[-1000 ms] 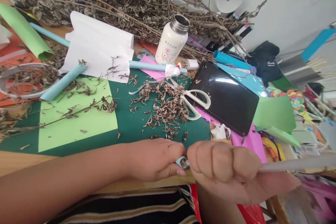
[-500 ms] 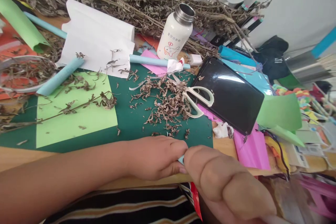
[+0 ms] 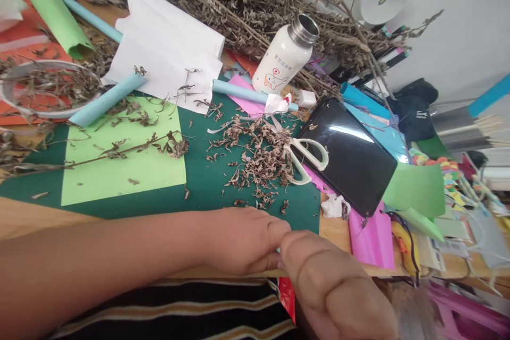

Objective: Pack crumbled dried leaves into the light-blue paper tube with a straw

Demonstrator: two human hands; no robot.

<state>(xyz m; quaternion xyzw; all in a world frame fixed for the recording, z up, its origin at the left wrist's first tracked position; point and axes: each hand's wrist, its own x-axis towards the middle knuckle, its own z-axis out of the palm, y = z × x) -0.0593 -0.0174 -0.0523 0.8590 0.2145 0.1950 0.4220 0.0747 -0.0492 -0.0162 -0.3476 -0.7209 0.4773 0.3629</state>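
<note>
At the table's front edge, my left hand [image 3: 249, 239] is closed, its fingertips meeting my right hand [image 3: 334, 281], which is curled into a fist. Between them only a sliver of light blue paper [image 3: 278, 250] shows; the rest is hidden inside the fingers. Just beyond the hands lies a pile of crumbled dried leaves [image 3: 263, 154] on a dark green mat [image 3: 199, 186]. White-handled scissors [image 3: 306, 159] rest at the pile's right side, blades covered by leaves. A light green sheet [image 3: 123, 180] carries a dried stem [image 3: 115, 156].
A black tablet [image 3: 350, 154] lies right of the scissors, near an uncapped white bottle [image 3: 285, 53]. Blue paper rolls [image 3: 107, 101], a white sheet [image 3: 167, 48] and a round-rimmed container [image 3: 48, 111] are at left. Dried branches [image 3: 223, 0] heap along the back; pink paper [image 3: 372, 236] hangs over the front edge.
The camera view has tilted and shifted a little. Both hands stay closed together, and less of the light blue paper shows between them.
</note>
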